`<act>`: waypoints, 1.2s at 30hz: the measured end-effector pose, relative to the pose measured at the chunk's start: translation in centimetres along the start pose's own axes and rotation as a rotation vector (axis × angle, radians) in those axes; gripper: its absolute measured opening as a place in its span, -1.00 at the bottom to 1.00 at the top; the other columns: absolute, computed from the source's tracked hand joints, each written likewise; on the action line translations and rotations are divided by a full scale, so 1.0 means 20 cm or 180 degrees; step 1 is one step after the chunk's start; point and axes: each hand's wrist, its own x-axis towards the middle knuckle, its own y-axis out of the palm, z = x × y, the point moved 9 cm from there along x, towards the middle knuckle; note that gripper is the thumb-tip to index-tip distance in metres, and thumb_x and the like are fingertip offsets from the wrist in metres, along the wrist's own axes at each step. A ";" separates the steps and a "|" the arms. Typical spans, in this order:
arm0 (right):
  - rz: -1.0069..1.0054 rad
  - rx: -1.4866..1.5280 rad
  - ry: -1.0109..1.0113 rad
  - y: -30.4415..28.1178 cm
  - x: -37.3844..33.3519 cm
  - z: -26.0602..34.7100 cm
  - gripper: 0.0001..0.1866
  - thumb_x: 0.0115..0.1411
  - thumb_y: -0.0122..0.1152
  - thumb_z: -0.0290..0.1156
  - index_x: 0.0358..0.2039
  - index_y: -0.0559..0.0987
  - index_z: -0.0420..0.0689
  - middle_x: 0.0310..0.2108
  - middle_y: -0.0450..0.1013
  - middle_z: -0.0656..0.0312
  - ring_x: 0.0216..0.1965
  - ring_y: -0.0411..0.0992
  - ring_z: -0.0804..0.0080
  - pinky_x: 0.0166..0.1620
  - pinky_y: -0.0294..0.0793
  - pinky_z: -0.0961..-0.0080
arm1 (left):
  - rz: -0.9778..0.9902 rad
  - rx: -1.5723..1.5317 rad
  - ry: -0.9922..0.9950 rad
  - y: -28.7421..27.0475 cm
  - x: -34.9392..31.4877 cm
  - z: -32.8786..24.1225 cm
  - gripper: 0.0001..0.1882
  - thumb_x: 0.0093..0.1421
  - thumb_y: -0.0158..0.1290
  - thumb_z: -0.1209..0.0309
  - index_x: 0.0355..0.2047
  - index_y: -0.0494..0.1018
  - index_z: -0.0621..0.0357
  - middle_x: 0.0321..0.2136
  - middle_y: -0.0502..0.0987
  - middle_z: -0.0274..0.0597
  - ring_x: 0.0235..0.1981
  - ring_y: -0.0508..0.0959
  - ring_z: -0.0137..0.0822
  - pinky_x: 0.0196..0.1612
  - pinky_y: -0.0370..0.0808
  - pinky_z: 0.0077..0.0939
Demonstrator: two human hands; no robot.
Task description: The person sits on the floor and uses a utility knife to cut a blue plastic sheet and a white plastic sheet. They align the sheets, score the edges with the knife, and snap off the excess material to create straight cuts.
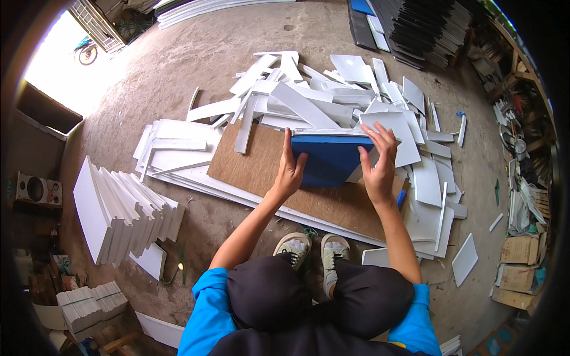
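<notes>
A blue rectangular panel (326, 159) stands on edge over the brown wooden board (236, 163), with thin white sheets (332, 133) against its far side. My left hand (289, 168) presses against the stack's left edge, fingers up and thumb on the blue face. At the right edge my right hand (380, 161) grips the same stack, its fingers spread over the top corner and the thumb in front. Beside the board's right end lies a blue object (401, 198), partly hidden by my right forearm; its kind is unclear.
White offcuts (303, 104) are heaped beyond the board and down its right side. A stack of white panels (113, 207) leans at the left. Tied white bundles (89, 305) sit lower left, cardboard boxes (516, 267) at the right, and dark sheets (415, 29) at the far right.
</notes>
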 end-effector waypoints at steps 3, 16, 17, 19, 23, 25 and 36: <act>0.0075 0.0185 0.0034 0.02 0.00 -0.02 -0.58 0.01 0.12 -0.61 -0.08 0.29 -0.14 -0.08 0.38 0.28 0.06 0.25 0.30 0.16 0.14 0.25 | -0.0038 -0.0034 -0.0004 0.01 0.00 0.00 -0.32 0.23 -0.19 0.46 0.23 -0.32 0.19 0.23 -0.21 0.15 0.25 -0.11 -0.01 0.22 -0.12 -0.25; 0.0118 0.0152 -0.0127 0.01 0.00 0.00 -0.61 0.02 0.14 -0.57 -0.10 0.33 -0.14 -0.08 0.38 0.26 0.01 0.29 0.31 0.11 0.22 0.24 | -0.0227 0.0068 0.0154 -0.01 -0.01 -0.03 -0.36 0.20 -0.21 0.52 0.21 -0.26 0.26 0.22 -0.15 0.18 0.22 -0.03 0.03 0.21 -0.06 -0.26; 0.0183 0.0060 -0.0168 0.02 0.00 0.03 -0.61 0.03 0.13 -0.55 -0.09 0.32 -0.14 -0.05 0.36 0.26 0.02 0.27 0.30 0.12 0.19 0.23 | -0.0249 0.0093 0.0153 -0.01 -0.02 -0.03 -0.36 0.20 -0.21 0.53 0.21 -0.25 0.27 0.21 -0.13 0.18 0.22 -0.01 0.04 0.20 -0.04 -0.26; 0.0313 -0.0149 -0.0252 0.02 0.03 0.09 -0.59 0.04 0.13 -0.51 -0.07 0.30 -0.14 0.00 0.31 0.25 0.05 0.24 0.30 0.14 0.15 0.21 | -0.0291 0.0120 0.0158 -0.01 -0.03 -0.02 -0.36 0.19 -0.20 0.55 0.21 -0.23 0.28 0.19 -0.08 0.20 0.20 0.03 0.05 0.19 -0.01 -0.25; 0.0843 -0.0547 -0.0435 0.09 0.08 0.15 -0.49 0.07 0.11 -0.36 0.03 0.23 -0.14 0.04 0.25 0.23 0.10 0.18 0.32 0.17 0.09 0.18 | -0.0250 -0.0098 0.0054 0.00 -0.04 0.00 -0.35 0.17 -0.19 0.56 0.21 -0.22 0.28 0.17 -0.03 0.22 0.17 0.08 0.07 0.17 0.04 -0.25; 0.0958 -0.0566 -0.0466 0.13 0.08 0.16 -0.45 0.04 0.13 -0.31 0.05 0.24 -0.11 -0.10 0.32 0.25 -0.02 0.25 0.38 0.09 0.13 0.27 | -0.0189 -0.0174 -0.0024 0.01 -0.05 0.04 -0.35 0.16 -0.18 0.57 0.21 -0.22 0.27 0.17 -0.02 0.23 0.16 0.10 0.07 0.17 0.05 -0.25; 0.0567 -0.0071 0.0074 -0.03 0.09 -0.02 -0.68 0.07 0.09 -0.34 -0.13 0.44 -0.06 -0.31 0.38 0.25 -0.22 0.31 0.33 -0.04 0.13 0.37 | 0.0652 0.0388 -0.0586 0.08 -0.32 0.34 -0.60 0.14 -0.12 0.55 0.00 0.12 0.29 -0.19 0.25 0.13 -0.14 0.32 0.06 -0.05 0.26 -0.32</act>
